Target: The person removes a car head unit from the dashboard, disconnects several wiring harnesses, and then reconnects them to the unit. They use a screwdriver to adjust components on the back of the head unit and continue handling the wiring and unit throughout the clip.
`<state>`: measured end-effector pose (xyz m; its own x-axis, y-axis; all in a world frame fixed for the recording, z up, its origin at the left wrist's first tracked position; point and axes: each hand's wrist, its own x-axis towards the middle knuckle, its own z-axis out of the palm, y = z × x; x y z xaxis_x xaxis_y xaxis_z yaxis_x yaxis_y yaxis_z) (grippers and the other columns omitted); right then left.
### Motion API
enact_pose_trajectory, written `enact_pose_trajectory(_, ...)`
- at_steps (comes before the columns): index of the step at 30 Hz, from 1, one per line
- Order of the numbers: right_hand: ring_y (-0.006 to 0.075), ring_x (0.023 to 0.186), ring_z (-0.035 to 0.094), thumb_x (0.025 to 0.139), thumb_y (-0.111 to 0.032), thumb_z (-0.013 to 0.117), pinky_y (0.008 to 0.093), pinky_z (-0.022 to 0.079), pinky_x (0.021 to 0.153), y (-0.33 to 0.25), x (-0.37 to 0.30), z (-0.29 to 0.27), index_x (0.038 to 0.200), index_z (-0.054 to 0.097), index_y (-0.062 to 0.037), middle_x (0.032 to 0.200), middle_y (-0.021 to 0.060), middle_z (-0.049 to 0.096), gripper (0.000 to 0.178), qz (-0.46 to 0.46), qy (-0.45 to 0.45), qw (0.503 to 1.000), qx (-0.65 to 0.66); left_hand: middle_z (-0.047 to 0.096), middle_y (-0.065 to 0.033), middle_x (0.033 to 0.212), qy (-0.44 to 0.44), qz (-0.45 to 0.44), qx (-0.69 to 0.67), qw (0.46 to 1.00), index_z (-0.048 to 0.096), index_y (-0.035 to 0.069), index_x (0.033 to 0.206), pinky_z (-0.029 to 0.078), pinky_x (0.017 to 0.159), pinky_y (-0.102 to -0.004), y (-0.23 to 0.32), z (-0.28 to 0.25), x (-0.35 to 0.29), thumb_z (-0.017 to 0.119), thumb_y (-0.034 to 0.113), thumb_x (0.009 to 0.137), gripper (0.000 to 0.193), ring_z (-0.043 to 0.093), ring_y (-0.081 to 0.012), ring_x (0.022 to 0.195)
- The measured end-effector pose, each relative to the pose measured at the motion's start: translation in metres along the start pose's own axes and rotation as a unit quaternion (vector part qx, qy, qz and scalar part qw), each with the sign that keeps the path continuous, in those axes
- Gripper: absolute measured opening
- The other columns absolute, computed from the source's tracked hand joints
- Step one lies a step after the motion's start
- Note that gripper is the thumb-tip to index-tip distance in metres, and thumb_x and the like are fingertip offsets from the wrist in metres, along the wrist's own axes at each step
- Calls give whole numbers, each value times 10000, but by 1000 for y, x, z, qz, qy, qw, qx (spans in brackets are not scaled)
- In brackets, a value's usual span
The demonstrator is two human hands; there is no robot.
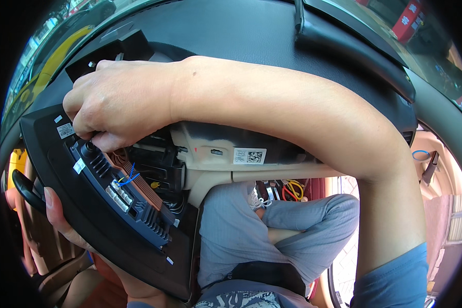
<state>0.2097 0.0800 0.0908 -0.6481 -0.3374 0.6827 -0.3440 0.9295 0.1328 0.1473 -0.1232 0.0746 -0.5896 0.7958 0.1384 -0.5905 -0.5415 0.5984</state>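
A black car head unit [123, 241], a large flat panel with a finned housing, is tilted with its back facing up at the left. My left hand [69, 226] grips its outer edge, thumb showing and fingers hidden underneath. Reaching across the dashboard, my right hand [105, 105] is closed at the upper end of the housing, its fingertips by a round black knob-like part [89, 148]. What it pinches is hidden. White connector sockets [119, 197] and a thin blue wire [130, 177] are on the housing.
An open dashboard cavity [161, 169] with dark brackets and cables lies beside the unit. Black trim [138, 43] rests on the dashboard top [231, 31]. A black lever [28, 190] stands left of the unit. Red and yellow wires [292, 190] show below, beyond my crossed legs [282, 220].
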Motion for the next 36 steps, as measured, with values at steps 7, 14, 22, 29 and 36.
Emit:
enact_pose_trajectory(7, 257, 1098, 693, 908, -272, 739, 481, 542, 903, -13, 1, -16, 1009, 834, -124, 1112, 66, 728, 203, 118, -128, 984, 22, 643, -170, 1391, -3, -5, 6, 1000, 519, 29, 1512, 503, 1099, -455, 4, -5, 3, 497, 584, 1038, 730, 621, -293, 1288)
enact_pose_trajectory(14, 322, 974, 708, 864, -232, 724, 429, 555, 760, -36, -13, -23, 929, 795, -25, 942, 145, 714, 228, 93, 67, 989, -95, 648, -171, 1374, -2, -11, 4, 1000, 521, 26, 1504, 511, 1084, -452, 4, -7, 3, 493, 600, 1034, 743, 629, -293, 1267)
enact_pose_trajectory(22, 290, 850, 703, 875, -163, 671, 440, 576, 702, -211, -250, -18, 900, 658, -55, 886, 114, 648, 111, 311, -244, 881, 260, 654, -172, 1353, 14, -9, 5, 1000, 524, 22, 1495, 520, 1068, -449, 19, -15, 4, 488, 618, 1029, 758, 638, -293, 1243)
enact_pose_trajectory(29, 370, 1272, 664, 983, -277, 651, 460, 509, 1100, -208, -464, 35, 1344, 714, -101, 1335, 221, 707, 407, 604, -558, 569, -17, 660, -174, 1336, 15, -7, 24, 1000, 527, 19, 1487, 528, 1053, -446, 10, -13, -5, 484, 634, 1024, 771, 647, -293, 1221)
enact_pose_trajectory(36, 376, 1248, 678, 986, -278, 639, 465, 524, 1075, -213, -527, 91, 1353, 696, -73, 1306, 232, 717, 424, 655, -529, 540, -9, 666, -175, 1318, 32, 6, 61, 998, 530, 15, 1478, 535, 1038, -443, 10, -14, -3, 480, 650, 1020, 785, 655, -294, 1200)
